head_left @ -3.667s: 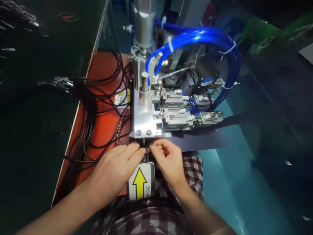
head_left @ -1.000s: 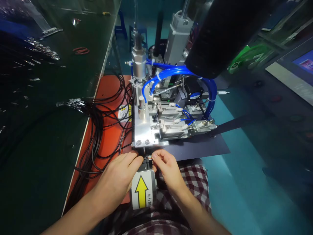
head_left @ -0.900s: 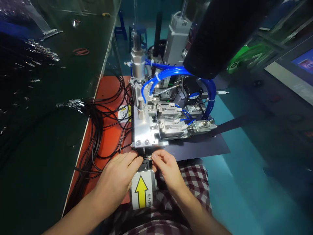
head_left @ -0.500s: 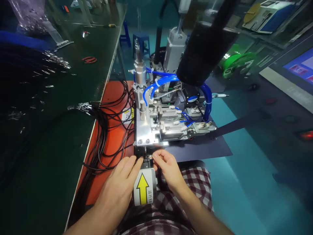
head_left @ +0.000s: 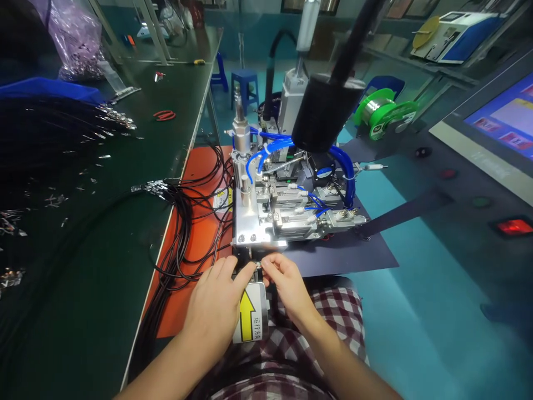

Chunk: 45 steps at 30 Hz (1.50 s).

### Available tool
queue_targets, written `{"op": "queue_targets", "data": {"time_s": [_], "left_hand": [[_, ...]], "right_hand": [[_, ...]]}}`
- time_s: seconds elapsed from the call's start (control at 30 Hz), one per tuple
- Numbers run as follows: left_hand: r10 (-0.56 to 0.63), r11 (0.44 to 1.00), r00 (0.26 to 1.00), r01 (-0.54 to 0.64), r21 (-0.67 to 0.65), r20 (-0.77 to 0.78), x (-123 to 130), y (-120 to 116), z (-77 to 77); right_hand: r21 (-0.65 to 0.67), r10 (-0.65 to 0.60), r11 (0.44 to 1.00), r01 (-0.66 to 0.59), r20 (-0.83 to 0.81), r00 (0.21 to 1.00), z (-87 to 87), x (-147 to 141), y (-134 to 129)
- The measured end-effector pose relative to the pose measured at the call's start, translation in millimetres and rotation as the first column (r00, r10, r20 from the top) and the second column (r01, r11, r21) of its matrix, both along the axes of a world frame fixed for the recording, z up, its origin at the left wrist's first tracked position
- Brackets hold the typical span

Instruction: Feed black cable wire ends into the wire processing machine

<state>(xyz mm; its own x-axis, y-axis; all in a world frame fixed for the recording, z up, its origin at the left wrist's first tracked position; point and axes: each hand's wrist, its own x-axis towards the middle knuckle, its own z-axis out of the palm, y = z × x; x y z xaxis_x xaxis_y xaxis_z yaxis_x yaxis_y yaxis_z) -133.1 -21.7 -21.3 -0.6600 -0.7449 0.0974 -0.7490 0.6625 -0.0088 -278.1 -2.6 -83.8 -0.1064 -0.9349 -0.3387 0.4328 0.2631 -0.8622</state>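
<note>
Right up against the machine now, working close with both hands. Pinching narrow with the right hand, thumb to forefinger, on a small bright piece just below the front edge of the metal plate. Over to the left hand, reaching in from the other side with thumb beside that same piece; partly hidden at the fingertips, so cannot tell of any grip there. Find the piece between both hands, above the yellow arrow label.

And a tricky spot, judging by the tight space: could easily drop or twist so small a piece on a slack or uneven pinch. Could also catch a fingertip at the plate on any sudden stroke of the machine. Watch the black cables as well, looped across the orange-red surface near the left hand: might snag on a careless wrist and pull askew.
</note>
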Motion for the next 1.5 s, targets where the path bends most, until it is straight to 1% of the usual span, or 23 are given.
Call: {"op": "queue_targets", "data": {"time_s": [0.13,0.23,0.33,0.4,0.53,0.67,0.77,0.93,1.17,1.23,1.3,1.4,1.5], "left_hand": [[0.031,0.999,0.999,-0.029,0.043,-0.044,-0.6,-2.7,-2.6],[0.029,0.996,0.986,-0.015,0.087,-0.167,6.4,-1.8,-5.8],[0.015,0.999,0.966,-0.007,0.034,-0.26,19.3,2.8,-10.6],[0.029,0.999,0.971,-0.035,-0.02,-0.239,28.6,8.5,-13.9],[0.049,0.991,0.996,-0.059,-0.12,-0.078,40.0,20.3,-17.0],[0.106,0.984,0.994,-0.109,-0.141,-0.025,40.6,24.3,-16.3],[0.098,0.982,0.995,-0.097,-0.164,0.002,39.7,23.9,-15.2],[0.077,0.985,0.997,-0.078,-0.156,-0.014,40.9,22.1,-13.8],[0.126,0.984,0.992,-0.124,-0.129,0.013,44.2,26.1,-17.5],[0.124,0.984,0.992,-0.123,-0.128,0.002,43.4,23.7,-17.8],[0.114,0.986,0.993,-0.116,-0.118,-0.024,41.1,15.8,-17.6],[0.111,0.988,0.991,-0.118,-0.098,-0.074,36.9,-4.4,-17.2],[0.122,0.989,0.989,-0.129,-0.075,-0.089,34.5,-23.8,-17.8]], "right_hand": [[-0.022,-0.027,0.999,0.026,-0.019,0.999,0.1,2.7,0.2],[-0.035,-0.035,0.999,0.034,-0.018,0.999,-1.7,5.7,0.8],[-0.043,-0.025,0.999,0.025,0.001,1.0,-4.8,6.7,0.4],[-0.043,-0.026,0.999,0.026,0.012,1.0,-6.2,6.4,-0.3],[-0.035,-0.039,0.999,0.04,0.026,0.999,-5.3,6.0,-1.5],[-0.028,-0.028,0.999,0.029,0.021,0.999,-2.5,5.3,-0.5],[-0.011,-0.038,0.999,0.038,0.006,0.999,-4.3,0.9,4.1],[0.039,-0.088,0.995,0.09,-0.039,0.995,-17.6,-11.3,20.9],[0.104,-0.113,0.987,0.119,-0.07,0.991,-36.2,-16.8,41.0],[0.111,-0.118,0.986,0.125,-0.069,0.991,-38.9,-16.2,44.2],[0.12,-0.118,0.985,0.125,-0.065,0.991,-40.3,-15.5,47.2],[0.138,-0.107,0.984,0.114,-0.06,0.992,-40.9,-14.9,51.9],[0.154,-0.099,0.982,0.106,-0.051,0.994,-42.4,-15.2,55.8]]}}
